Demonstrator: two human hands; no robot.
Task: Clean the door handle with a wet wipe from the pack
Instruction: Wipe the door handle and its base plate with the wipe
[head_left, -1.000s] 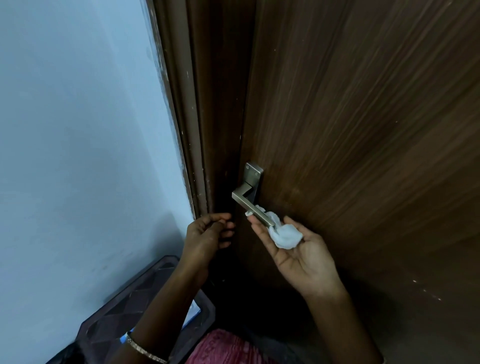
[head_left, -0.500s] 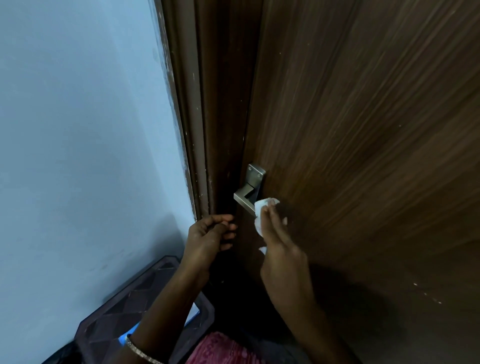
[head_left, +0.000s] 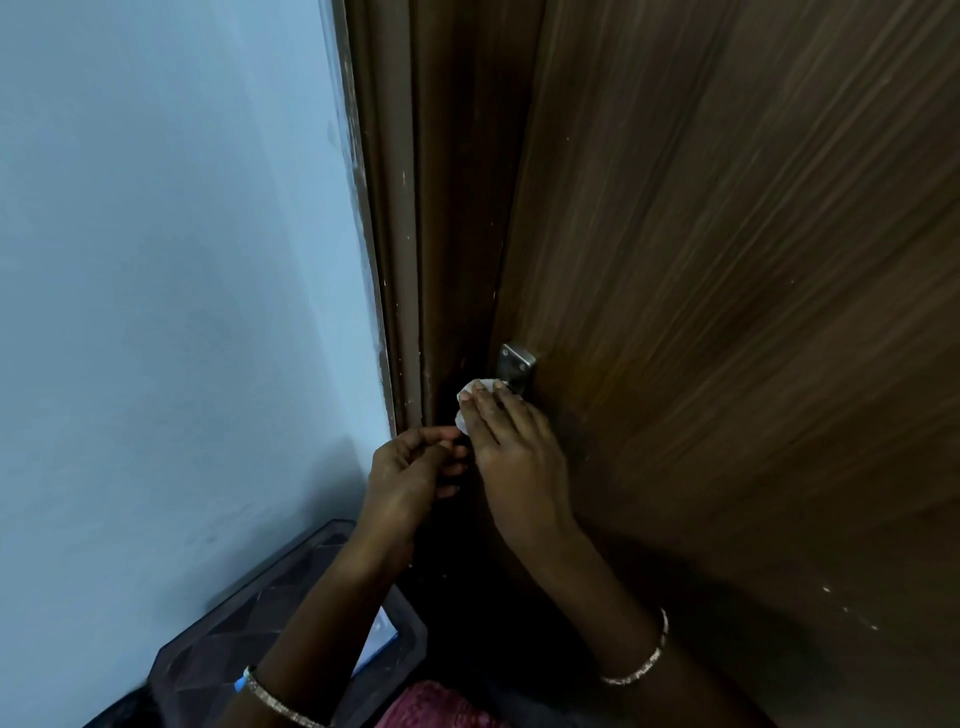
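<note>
- The brushed silver metal door handle (head_left: 516, 364) is mounted close to the left edge of the brown wood-grain door (head_left: 727, 312). Only the top of its square plate shows; the lever is covered
- The crumpled white wet wipe (head_left: 470, 393) lies on the handle just below the plate. Its folds show past the fingertips and along the left side of the hand covering it
- The right hand (head_left: 514, 452) has its back to the camera, with fingers (head_left: 491, 410) close together and nearly straight. They lie over the wipe and press it against the handle. The thumb is hidden, so any grip underneath cannot be told
- The left hand (head_left: 410, 473) is just left of the right hand, at the door's left edge and below the wipe. Its fingers are loosely curled with nothing seen in them. Whether the fingertips touch the wipe cannot be told
- A thin pale bangle (head_left: 644, 660) sits on the right wrist and a second bangle (head_left: 280, 701) on the left
- The dark brown door frame (head_left: 395, 260) adjoins the door's left edge, and the pale blue wall (head_left: 182, 260) lies left of it
- A dark diamond-patterned mat (head_left: 234, 639) lies on the floor at the foot of the wall
- A light blue and white flat item (head_left: 382, 642) lies on the mat, mostly hidden by the left forearm; its kind cannot be told
</note>
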